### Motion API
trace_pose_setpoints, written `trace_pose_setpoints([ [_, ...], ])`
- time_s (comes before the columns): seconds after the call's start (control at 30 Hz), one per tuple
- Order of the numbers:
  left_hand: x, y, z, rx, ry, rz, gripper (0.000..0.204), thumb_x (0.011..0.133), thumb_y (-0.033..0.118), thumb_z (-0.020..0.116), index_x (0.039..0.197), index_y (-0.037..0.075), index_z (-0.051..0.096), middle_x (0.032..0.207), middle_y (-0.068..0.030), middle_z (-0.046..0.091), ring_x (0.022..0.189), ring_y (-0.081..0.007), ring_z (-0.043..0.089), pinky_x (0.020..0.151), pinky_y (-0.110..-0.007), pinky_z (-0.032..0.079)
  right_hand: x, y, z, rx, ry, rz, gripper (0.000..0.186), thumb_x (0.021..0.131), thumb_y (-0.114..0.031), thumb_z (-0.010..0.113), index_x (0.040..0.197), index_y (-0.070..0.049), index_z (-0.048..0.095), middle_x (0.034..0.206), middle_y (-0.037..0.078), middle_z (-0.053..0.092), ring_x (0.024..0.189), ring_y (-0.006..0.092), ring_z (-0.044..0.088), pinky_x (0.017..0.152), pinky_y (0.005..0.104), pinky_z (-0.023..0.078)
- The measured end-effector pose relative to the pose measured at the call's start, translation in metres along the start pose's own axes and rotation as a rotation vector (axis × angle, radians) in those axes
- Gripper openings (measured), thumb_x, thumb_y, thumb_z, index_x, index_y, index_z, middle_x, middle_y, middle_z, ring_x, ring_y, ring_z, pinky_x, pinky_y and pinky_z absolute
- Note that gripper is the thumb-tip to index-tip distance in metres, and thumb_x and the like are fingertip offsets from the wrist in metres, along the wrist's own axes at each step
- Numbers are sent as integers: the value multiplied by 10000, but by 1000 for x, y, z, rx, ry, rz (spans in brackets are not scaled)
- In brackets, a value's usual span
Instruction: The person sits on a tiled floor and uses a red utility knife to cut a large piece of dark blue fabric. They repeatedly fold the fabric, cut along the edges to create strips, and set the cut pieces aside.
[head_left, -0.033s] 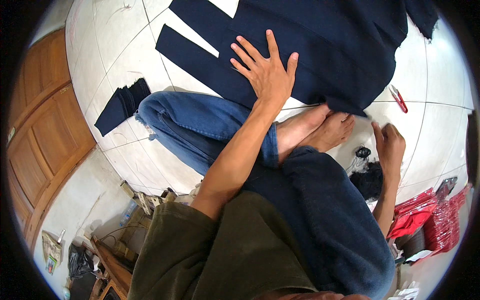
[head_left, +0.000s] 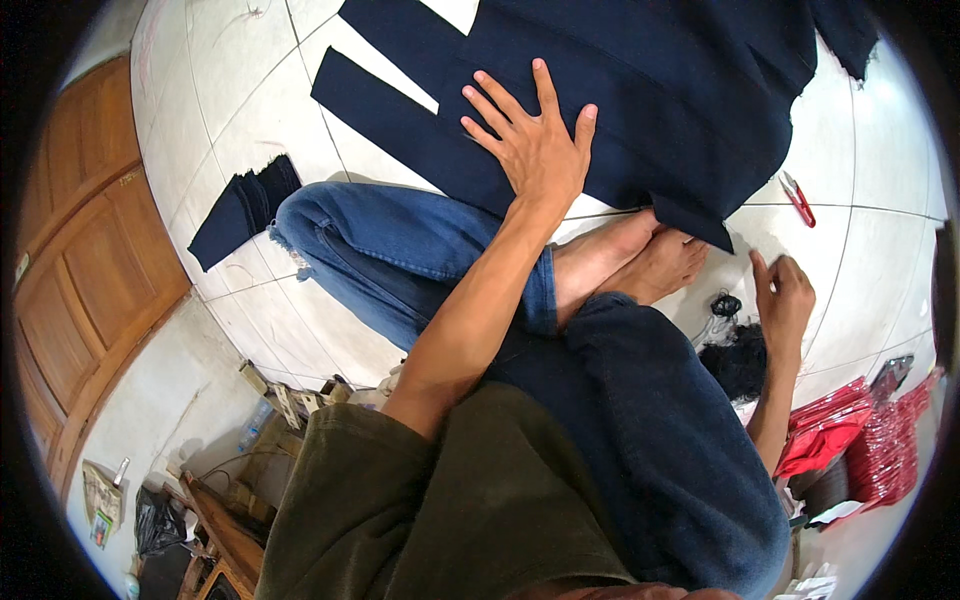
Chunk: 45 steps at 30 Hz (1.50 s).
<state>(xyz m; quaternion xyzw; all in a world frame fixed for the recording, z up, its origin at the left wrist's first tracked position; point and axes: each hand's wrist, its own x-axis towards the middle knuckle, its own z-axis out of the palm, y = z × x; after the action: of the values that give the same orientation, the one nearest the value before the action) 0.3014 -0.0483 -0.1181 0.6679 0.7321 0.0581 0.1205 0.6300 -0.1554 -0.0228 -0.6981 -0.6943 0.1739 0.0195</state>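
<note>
Dark navy cloth [head_left: 640, 110] lies spread over the floor in front of me, with long strips at its left end. My left hand [head_left: 540, 155] rests flat on it, fingers spread and palm down. One corner of the cloth hangs over my bare foot [head_left: 665, 265]. My right hand [head_left: 785, 300] is off the cloth, just right of that corner. Its fingers are curled and the thumb points up; whatever they may hold is hidden. Beyond it, red-handled thread snips [head_left: 798, 200] lie on the tiles. A heap of black thread scraps [head_left: 737, 362] sits beside my right wrist.
Folded navy cloth pieces [head_left: 245, 212] lie on the tiled floor to the left. Red plastic-wrapped packages [head_left: 880, 440] are at the right. A wooden door [head_left: 95, 300] stands far left, with wooden clutter [head_left: 235, 520] at lower left.
The cloth corner near my foot has shifted slightly down toward me. My right hand has moved a little down and right. My left hand stays in place.
</note>
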Motion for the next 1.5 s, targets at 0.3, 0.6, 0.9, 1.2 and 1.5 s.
trace_pose_setpoints([
  [0.3, -2, -2, 2, 3, -14, 2, 836, 1034, 652, 376, 1640, 90, 247, 1576, -501, -24, 1473, -671, -68, 1100, -811, 12, -44, 55, -25, -172, 94, 133, 370, 977, -183, 714, 713, 6, 538, 660, 169, 502, 554, 336, 496, 554, 428, 415],
  [0.6, -4, -2, 6, 39, 62, 18, 858, 1008, 644, 462, 1620, 73, 278, 1593, -461, 64, 1492, -632, 15, 1122, -786, 48, -58, 94, -23, -249, -84, 173, 444, 1023, -297, 644, 702, 6, 598, 666, 215, 579, 596, 396, 600, 581, 466, 466],
  [0.9, 45, -52, -27, -145, 417, -150, 616, 948, 389, 696, 1388, -6, 523, 1310, -230, 554, 1239, -417, 463, 1035, -542, 355, -3, -45, -10, 973, -92, 267, 392, 1048, -321, 581, 1076, 39, 733, 1037, 199, 733, 1051, 299, 685, 944, 395, 515],
  [1.2, 72, -85, -58, -599, 120, -326, 357, 921, 331, 802, 943, -24, 768, 786, -79, 720, 721, -151, 639, 688, -303, 506, 29, -35, 8, 167, 15, 60, 399, 984, -234, 707, 713, 15, 551, 644, 170, 536, 533, 319, 490, 548, 421, 418],
  [1.5, 75, -90, -54, -759, 77, -439, 363, 906, 319, 828, 974, -33, 771, 880, -85, 738, 804, -145, 646, 751, -287, 510, 4, -15, 7, 210, 5, 95, 422, 994, -181, 704, 697, 27, 488, 604, 151, 434, 528, 255, 366, 522, 385, 362],
])
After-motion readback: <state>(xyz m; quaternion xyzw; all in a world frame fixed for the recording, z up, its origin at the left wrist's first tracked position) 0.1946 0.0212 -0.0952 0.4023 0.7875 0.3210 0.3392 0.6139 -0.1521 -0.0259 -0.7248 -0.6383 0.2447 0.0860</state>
